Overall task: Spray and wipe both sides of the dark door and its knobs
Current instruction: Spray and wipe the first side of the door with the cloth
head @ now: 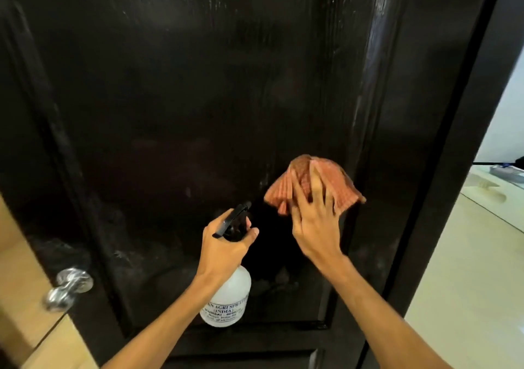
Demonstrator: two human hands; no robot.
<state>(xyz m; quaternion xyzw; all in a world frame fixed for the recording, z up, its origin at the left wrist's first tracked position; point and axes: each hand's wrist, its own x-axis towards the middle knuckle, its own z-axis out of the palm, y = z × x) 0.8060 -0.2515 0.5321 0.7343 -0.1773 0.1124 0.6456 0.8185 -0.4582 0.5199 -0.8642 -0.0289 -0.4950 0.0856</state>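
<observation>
The dark glossy door (184, 99) fills most of the view, its panel streaked and wet-looking. My right hand (314, 221) presses an orange-pink cloth (312, 180) flat against the door panel, fingers spread over it. My left hand (226, 244) grips the neck of a white spray bottle (228, 297) with a black trigger head, held upright just left of the cloth and close to the door. A silver round knob (68, 288) sticks out at the door's left edge, lower left.
The door's right edge and frame (442, 170) run down the right side. Beyond it lies a pale tiled floor (467, 297) and a light wall. Light wooden flooring (22, 312) shows at the lower left past the knob.
</observation>
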